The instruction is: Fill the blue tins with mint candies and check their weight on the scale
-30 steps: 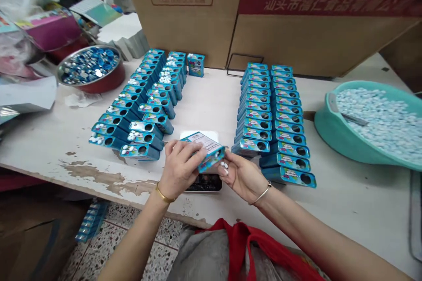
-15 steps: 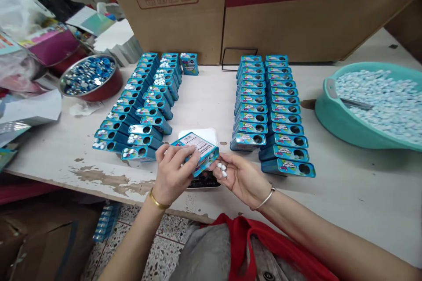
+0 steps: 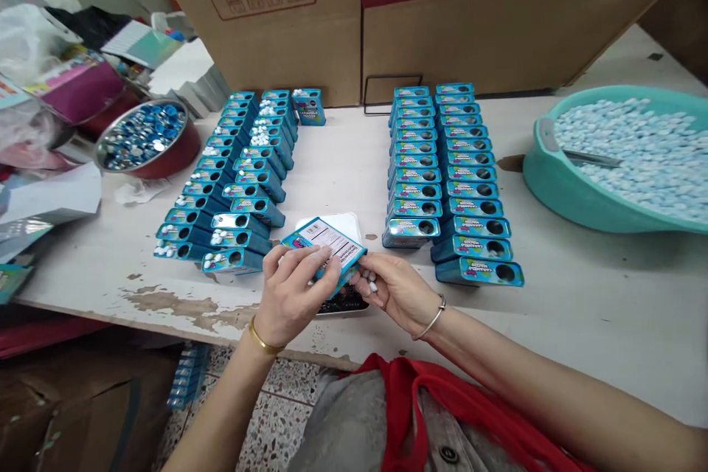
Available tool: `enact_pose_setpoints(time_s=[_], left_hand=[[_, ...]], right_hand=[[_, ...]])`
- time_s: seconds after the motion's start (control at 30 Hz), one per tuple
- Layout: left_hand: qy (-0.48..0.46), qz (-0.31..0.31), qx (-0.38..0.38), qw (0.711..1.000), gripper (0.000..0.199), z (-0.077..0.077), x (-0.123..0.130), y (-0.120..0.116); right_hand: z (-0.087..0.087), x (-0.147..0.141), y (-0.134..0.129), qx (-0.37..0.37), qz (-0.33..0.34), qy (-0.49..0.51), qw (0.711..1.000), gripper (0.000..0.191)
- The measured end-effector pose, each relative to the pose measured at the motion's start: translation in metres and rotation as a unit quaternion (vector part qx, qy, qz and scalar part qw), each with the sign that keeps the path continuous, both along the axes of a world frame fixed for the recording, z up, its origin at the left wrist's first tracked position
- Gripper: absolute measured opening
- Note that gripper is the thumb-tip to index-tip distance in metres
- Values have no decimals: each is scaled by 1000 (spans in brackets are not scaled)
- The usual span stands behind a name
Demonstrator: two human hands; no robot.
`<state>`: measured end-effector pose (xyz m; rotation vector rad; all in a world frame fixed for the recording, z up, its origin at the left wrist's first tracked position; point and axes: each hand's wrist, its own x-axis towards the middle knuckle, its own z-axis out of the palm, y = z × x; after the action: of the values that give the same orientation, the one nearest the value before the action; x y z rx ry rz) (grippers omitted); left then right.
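Note:
My left hand (image 3: 293,284) is closed around a blue candy tin (image 3: 324,240), which lies tilted with its printed label facing up. Its right end points down toward my right hand (image 3: 395,287). Several small white candies (image 3: 372,282) sit in the curled fingers of that hand, and its thumb is at the tin's corner. Partly hidden under the tin is a scale with a white plate (image 3: 349,224) and a dark front panel (image 3: 346,301). Rows of blue tins stand on both sides; many left ones (image 3: 221,259) have candies on top, and the right ones (image 3: 479,271) show round holes.
A turquoise basin (image 3: 586,199) of pale candies with a metal scoop (image 3: 591,158) stands at the right. On the left is a red bowl (image 3: 171,160) of shiny blue and silver pieces. Large cardboard boxes (image 3: 470,44) block the back. A wire stand (image 3: 376,96) is before them.
My right hand has turned and its fingers have curled in, so the candies that lay on the open palm are now partly covered. The tin is turned slightly. The whole view has shifted a little.

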<state>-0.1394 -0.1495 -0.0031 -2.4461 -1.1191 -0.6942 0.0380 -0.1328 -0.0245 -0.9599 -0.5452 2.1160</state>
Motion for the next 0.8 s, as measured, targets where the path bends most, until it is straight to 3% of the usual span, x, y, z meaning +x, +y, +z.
enact_pose_setpoints(time_s=[0.23, 0.57, 0.8], left_hand=[[19, -16, -5, 1000, 23, -1, 0, 3], [38, -32, -23, 998, 24, 0, 5, 11], [75, -47, -21, 996, 23, 8, 9, 13]], right_hand=[[-6, 7, 3, -26, 2, 62, 998, 15], [-12, 8, 1, 49, -13, -16, 999, 28], [-8, 5, 4, 41, -31, -6, 999, 18]])
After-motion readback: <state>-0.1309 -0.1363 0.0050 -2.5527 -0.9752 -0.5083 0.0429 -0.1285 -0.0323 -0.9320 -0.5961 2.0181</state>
